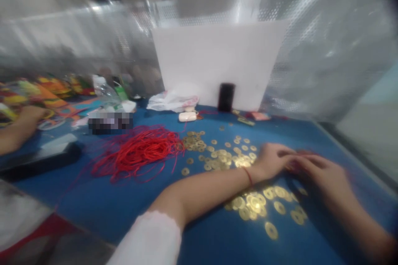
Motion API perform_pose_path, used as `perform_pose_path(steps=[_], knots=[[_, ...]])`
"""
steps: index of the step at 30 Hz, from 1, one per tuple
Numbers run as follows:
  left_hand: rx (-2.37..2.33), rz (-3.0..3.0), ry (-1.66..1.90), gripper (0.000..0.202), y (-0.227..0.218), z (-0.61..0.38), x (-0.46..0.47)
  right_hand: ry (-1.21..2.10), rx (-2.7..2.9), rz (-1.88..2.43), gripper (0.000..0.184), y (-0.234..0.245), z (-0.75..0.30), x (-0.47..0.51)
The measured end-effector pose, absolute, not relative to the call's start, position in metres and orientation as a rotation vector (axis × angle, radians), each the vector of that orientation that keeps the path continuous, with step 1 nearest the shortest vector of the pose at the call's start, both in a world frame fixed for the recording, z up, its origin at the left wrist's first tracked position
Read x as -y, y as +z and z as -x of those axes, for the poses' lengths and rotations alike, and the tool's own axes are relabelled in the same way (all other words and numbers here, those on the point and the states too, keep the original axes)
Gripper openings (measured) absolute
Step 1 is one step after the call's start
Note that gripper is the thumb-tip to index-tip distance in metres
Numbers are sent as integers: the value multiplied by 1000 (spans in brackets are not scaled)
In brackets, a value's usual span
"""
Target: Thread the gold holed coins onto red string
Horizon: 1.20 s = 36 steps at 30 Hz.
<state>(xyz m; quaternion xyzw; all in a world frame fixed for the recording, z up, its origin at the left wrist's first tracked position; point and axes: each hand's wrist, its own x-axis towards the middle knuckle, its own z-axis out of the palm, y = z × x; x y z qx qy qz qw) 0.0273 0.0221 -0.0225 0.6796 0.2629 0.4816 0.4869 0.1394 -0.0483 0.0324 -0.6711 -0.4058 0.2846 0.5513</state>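
Observation:
At the right side of the table, my left hand (pixel 273 159) reaches across, its fingers closed and meeting those of my right hand (pixel 326 176). Between the fingertips of both hands is a dark red bunch of cord (pixel 306 154), blurred and partly covered by the fingers. Gold coins with holes in the middle (pixel 255 205) lie loose below my left wrist, and more coins (pixel 224 157) are spread beyond it. A large tangle of red cord (pixel 146 149) rests to the left of the coins.
Along the back stand a white board (pixel 217 58), a dark phone (pixel 226 97), a small white case (pixel 187 116) and a crumpled plastic bag (pixel 171 100). A black box (pixel 46 157) lies at left. Another person's arm (pixel 18 128) reaches in among colourful items at far left.

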Motion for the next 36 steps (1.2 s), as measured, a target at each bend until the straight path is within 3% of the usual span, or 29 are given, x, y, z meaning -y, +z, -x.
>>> perform_pose_path(steps=[5,14,21,27,36], knots=[[-635,-1664,1105,32,-29,-29,-24,757,812,1718,10,53,-127,52],[-715,-1657,1052,35,-27,-28,-25,776,918,1746,11,50,-130,49],[-715,-1651,993,28,-29,-29,-30,587,1152,1785,11,49,-139,47],[-605,-1579,907,25,-25,-29,-32,767,1067,1820,11,54,-140,50],[-499,-1452,868,28,-17,-25,-31,868,1255,1721,37,30,-166,52]])
